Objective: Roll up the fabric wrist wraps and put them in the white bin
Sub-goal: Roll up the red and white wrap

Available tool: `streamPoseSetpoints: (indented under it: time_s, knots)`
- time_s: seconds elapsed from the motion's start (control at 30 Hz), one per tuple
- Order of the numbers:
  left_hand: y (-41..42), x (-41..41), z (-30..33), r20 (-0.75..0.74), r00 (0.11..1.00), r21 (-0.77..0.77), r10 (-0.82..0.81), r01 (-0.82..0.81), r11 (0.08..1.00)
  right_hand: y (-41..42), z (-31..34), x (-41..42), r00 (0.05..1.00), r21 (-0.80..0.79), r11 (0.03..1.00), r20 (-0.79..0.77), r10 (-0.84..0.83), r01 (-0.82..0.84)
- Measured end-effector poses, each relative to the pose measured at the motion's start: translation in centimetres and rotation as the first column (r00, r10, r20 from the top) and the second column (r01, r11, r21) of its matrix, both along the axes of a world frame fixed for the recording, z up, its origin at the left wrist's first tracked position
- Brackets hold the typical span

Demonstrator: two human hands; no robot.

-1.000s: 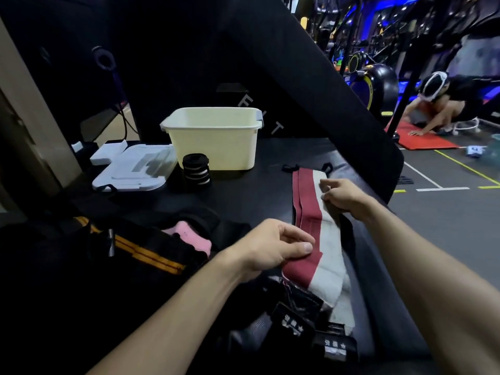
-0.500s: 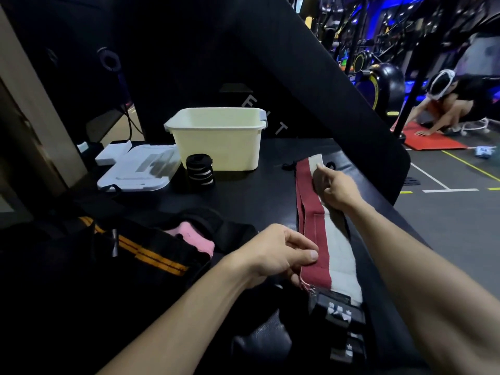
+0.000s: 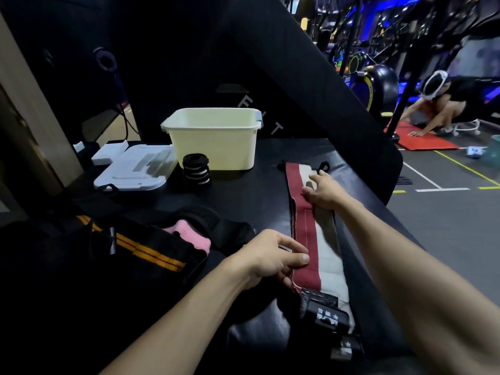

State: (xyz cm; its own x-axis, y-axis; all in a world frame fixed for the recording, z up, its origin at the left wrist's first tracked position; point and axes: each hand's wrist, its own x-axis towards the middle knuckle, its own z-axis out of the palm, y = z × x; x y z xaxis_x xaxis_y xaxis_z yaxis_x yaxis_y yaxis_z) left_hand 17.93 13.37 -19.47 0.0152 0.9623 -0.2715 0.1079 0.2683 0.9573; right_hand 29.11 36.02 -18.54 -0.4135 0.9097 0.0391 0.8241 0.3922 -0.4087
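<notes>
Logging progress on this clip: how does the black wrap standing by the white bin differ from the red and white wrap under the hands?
The black wrap is rolled into a tight cylinder standing on end; the red and white wrap lies flat and stretched out. The black wrap stands untouched beside the white bin; the red and white wrap is pinched by the left hand and pressed by the right hand. Both sit on the black surface, outside the bin.

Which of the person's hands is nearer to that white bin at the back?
The right. The right hand rests on the far end of the red and white wrap, to the right of the white bin. The left hand pinches the wrap's near end, farther away.
</notes>
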Motion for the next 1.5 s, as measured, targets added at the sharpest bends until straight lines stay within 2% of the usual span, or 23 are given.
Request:
streamPoseSetpoints:
  time_s: [0.3,0.47,0.53,0.6,0.7,0.8,0.87,1.1,1.3,1.5]
  knots:
    - [-2.1,1.2,0.1,-0.003,0.992,0.077,0.127,-0.126,0.989,-11.7,2.3,5.8,0.975,0.120,0.986,-0.180,0.133,-0.113]
    - [-4.5,1.5,0.8,0.126,0.981,0.100,0.146,-0.159,0.982,-21.0,4.4,9.8,0.941,-0.130,0.940,-0.167,0.293,-0.315]
    - [-5.7,1.5,1.0,0.136,0.982,0.139,0.133,-0.152,0.979,-23.5,4.7,10.8,0.937,-0.138,0.931,-0.144,0.319,-0.338]
    - [-7.1,1.3,0.8,0.071,0.987,0.212,0.146,-0.158,0.964,-25.1,4.2,11.7,0.938,-0.098,0.934,-0.081,0.337,-0.344]
    - [-9.4,1.1,0.3,-0.234,0.946,0.367,0.223,-0.127,0.922,-26.8,3.2,12.9,0.931,-0.048,0.930,-0.023,0.364,-0.365]
    - [-12.0,2.2,0.2,-0.424,0.897,0.395,0.128,0.056,0.917,-28.1,2.2,13.6,0.933,-0.001,0.941,-0.126,0.337,-0.339]
    - [-13.4,3.3,-0.2,-0.512,0.850,0.409,0.126,0.113,0.905,-28.6,1.5,13.8,0.926,0.023,0.947,-0.201,0.319,-0.321]
    - [-14.4,5.5,-2.0,-0.498,0.829,0.507,0.257,0.038,0.861,-30.1,-0.3,14.0,0.885,0.049,0.975,-0.413,0.217,-0.217]
    - [-14.2,6.1,-2.7,-0.419,0.848,0.583,0.324,-0.023,0.812,-31.1,-0.8,14.9,0.867,0.080,0.972,-0.441,0.234,-0.221]
    - [-14.2,6.3,-3.8,-0.488,0.782,0.660,0.387,0.040,0.750,-32.1,-2.4,14.7,0.847,0.192,0.968,-0.476,0.235,-0.160]
